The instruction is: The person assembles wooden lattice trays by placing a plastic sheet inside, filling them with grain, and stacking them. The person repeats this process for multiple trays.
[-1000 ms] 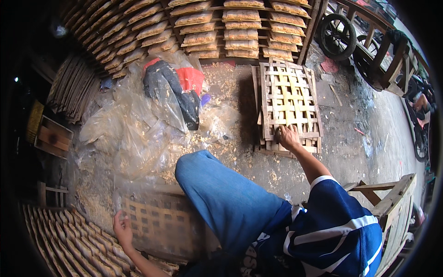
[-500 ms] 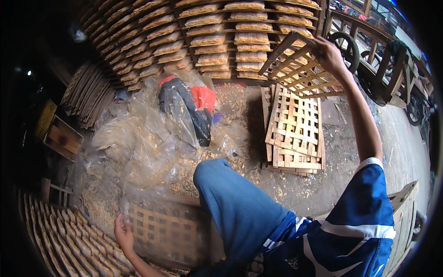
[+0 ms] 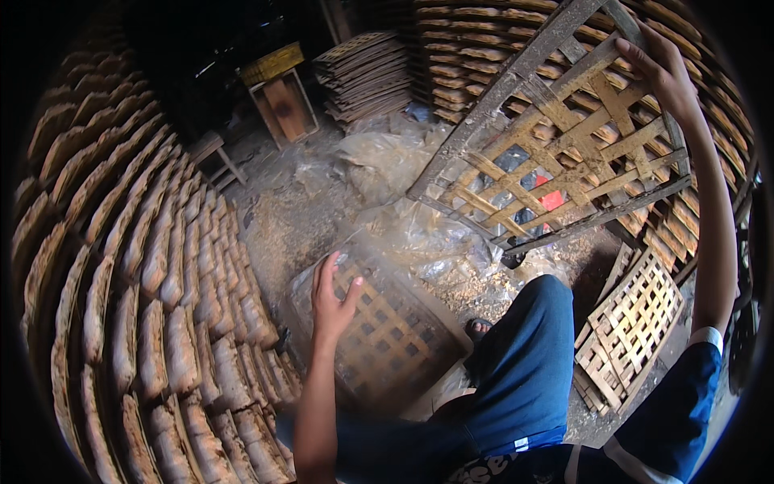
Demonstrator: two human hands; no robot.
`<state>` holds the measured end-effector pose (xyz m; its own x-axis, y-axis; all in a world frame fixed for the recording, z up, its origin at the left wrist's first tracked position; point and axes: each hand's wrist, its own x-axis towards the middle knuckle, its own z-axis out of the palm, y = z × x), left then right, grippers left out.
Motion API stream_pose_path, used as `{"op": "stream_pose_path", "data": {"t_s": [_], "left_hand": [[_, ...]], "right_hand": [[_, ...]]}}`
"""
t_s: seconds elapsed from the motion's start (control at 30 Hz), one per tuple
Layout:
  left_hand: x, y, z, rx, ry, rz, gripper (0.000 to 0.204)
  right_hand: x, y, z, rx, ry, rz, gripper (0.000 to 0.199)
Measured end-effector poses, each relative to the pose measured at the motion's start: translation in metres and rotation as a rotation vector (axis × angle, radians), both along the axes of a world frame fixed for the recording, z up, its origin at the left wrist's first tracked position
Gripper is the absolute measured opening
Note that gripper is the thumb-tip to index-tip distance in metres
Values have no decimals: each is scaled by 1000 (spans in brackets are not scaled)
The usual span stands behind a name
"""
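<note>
My right hand [image 3: 667,74] grips the upper edge of a woven bamboo rack [image 3: 556,105], a framed lattice held up and tilted in the air. My left hand [image 3: 332,305] is open, thumb and fingers apart, at the near-left corner of a plastic-covered lattice [image 3: 387,323] low in front of me. Cloudy plastic sheeting blurs that lattice, and I cannot tell whether the fingers touch it. To the right of my knee lies a stack of paler woven racks [image 3: 633,327].
Racks loaded with pale slabs [image 3: 169,323] rise along the left, with more loaded racks [image 3: 459,60] at the back. Crumpled plastic sheeting [image 3: 419,234] covers part of the crumb-strewn floor. Beyond are stacked racks [image 3: 367,77], a wooden box [image 3: 284,109] and a small stool [image 3: 216,157].
My view has swung left. The rack in my right hand now appears larger and nearer, raised in front of the plastic heap. My left hand's fingers are now spread above the plastic-covered lattice.
</note>
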<state>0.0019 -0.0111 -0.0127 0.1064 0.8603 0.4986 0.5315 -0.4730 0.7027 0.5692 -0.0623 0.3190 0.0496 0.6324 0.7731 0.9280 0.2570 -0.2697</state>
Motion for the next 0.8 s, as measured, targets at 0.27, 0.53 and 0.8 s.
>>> {"op": "stream_pose_path", "data": {"t_s": [0.27, 0.53, 0.8], "left_hand": [[-10, -11, 12, 77, 15, 97, 64], [5, 4, -18, 17, 10, -46, 52], [26, 9, -31, -61, -269, -170, 43]], "right_hand": [[-138, 55, -35, 5, 123, 381, 55], [-175, 97, -41, -9, -93, 515, 48], [-195, 112, -47, -148, -157, 540, 45]]}}
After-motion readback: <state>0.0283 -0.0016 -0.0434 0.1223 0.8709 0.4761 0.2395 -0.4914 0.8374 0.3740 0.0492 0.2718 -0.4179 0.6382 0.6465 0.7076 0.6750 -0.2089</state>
